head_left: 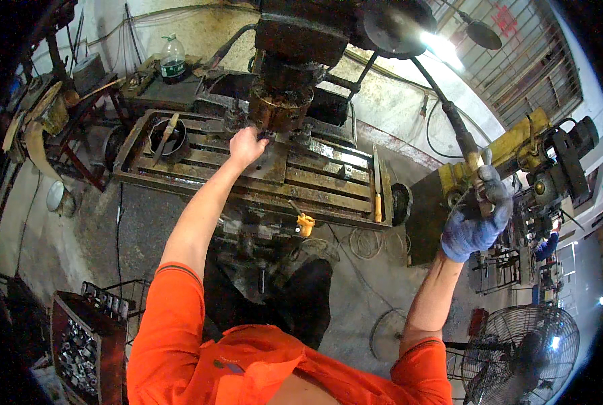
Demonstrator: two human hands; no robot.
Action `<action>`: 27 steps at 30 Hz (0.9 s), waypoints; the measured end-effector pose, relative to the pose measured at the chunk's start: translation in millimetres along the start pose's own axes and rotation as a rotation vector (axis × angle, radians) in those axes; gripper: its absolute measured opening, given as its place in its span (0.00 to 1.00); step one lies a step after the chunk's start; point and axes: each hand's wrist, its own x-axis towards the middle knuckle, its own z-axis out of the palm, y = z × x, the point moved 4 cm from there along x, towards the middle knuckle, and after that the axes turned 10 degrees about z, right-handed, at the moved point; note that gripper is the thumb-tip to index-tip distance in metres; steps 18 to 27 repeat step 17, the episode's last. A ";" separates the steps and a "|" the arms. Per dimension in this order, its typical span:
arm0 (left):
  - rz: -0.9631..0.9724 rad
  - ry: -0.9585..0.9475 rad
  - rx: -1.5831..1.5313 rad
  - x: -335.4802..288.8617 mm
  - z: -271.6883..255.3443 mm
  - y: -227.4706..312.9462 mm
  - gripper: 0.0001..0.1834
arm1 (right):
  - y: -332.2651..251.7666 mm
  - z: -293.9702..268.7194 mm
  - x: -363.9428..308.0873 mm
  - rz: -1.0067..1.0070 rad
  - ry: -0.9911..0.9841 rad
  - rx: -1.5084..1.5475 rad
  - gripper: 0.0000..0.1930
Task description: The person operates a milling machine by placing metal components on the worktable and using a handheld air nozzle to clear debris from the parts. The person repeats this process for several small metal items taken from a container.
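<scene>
Over the slotted machine table [214, 174], my bare left hand [247, 147] reaches forward with its fingers closed. It is right beside the dark, greasy cylindrical part [279, 104] under the machine head, and what its fingers hold is hidden. My right hand [478, 209], in a blue-grey glove, is raised at the right and wraps round the pale end of a long machine lever [460, 125]. On the table's left end stands a round dark tin [168, 140] with a brush [165, 138] across it. A yellow-handled file [378, 175] lies along the right end.
A yellow-handled tool [305, 224] sits at the table's front edge. At lower left is a bin [89, 344] of small metal parts. A caged fan [521, 354] stands at lower right, and a yellow machine [497, 152] at right. A plastic bottle [172, 57] stands behind.
</scene>
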 end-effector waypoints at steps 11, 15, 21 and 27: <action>-0.003 -0.105 -0.417 -33.9 -46.5 -2.1 0.21 | 13.6 -9.5 -17.6 0.184 0.066 0.272 0.17; -0.021 -0.151 -0.599 -74.9 -83.8 -19.4 0.21 | 22.3 -15.0 -18.3 0.178 -0.053 0.296 0.18; -0.035 -0.175 -0.591 -96.9 -108.0 -24.6 0.20 | 25.1 -17.8 -20.4 0.156 -0.080 0.289 0.18; -0.035 -0.175 -0.591 -96.9 -108.0 -24.6 0.20 | 25.1 -17.8 -20.4 0.156 -0.080 0.289 0.18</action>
